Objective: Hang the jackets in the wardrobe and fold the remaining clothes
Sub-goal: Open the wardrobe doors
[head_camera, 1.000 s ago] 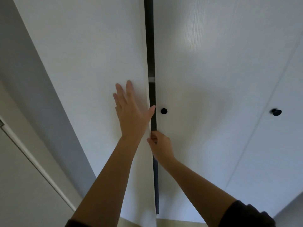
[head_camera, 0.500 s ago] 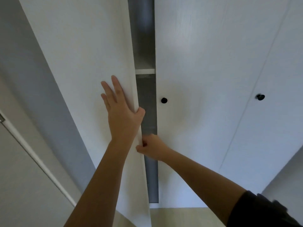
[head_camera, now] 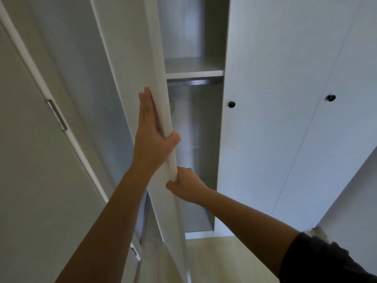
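Since your left hand [head_camera: 153, 139] (palm flat, thumb hooked round) and, just below it, your right hand [head_camera: 185, 186] (fingers curled) both grip the upright door edge [head_camera: 161, 99], the wardrobe [head_camera: 193, 73] opening sits right beside your grip on the right, so I'd swing left.

No readable text, label, brand, number or sign anywhere on the white wardrobe [head_camera: 265, 139]
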Action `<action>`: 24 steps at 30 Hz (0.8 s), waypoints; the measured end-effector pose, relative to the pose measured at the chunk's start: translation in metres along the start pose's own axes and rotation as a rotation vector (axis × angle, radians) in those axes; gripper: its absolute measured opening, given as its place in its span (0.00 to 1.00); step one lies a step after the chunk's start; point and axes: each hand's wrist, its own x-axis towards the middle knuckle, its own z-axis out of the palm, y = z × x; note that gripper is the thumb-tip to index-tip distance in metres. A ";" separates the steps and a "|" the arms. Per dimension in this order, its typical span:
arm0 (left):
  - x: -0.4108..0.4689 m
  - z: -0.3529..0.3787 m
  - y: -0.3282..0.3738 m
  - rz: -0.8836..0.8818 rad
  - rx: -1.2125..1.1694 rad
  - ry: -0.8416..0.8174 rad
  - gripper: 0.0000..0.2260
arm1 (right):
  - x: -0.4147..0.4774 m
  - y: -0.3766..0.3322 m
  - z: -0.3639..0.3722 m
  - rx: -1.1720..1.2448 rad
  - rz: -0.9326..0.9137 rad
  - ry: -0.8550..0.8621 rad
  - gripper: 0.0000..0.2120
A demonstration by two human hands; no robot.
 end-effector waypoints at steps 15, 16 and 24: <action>-0.039 -0.128 -0.050 -0.134 -0.161 -0.106 0.34 | -0.008 -0.099 0.116 0.062 0.027 0.156 0.11; -0.040 -0.134 -0.054 -0.142 -0.163 -0.100 0.32 | -0.007 -0.104 0.122 0.066 0.034 0.165 0.11; -0.042 -0.176 -0.081 -0.261 -0.154 -0.006 0.17 | 0.009 -0.150 0.167 0.110 0.175 0.161 0.14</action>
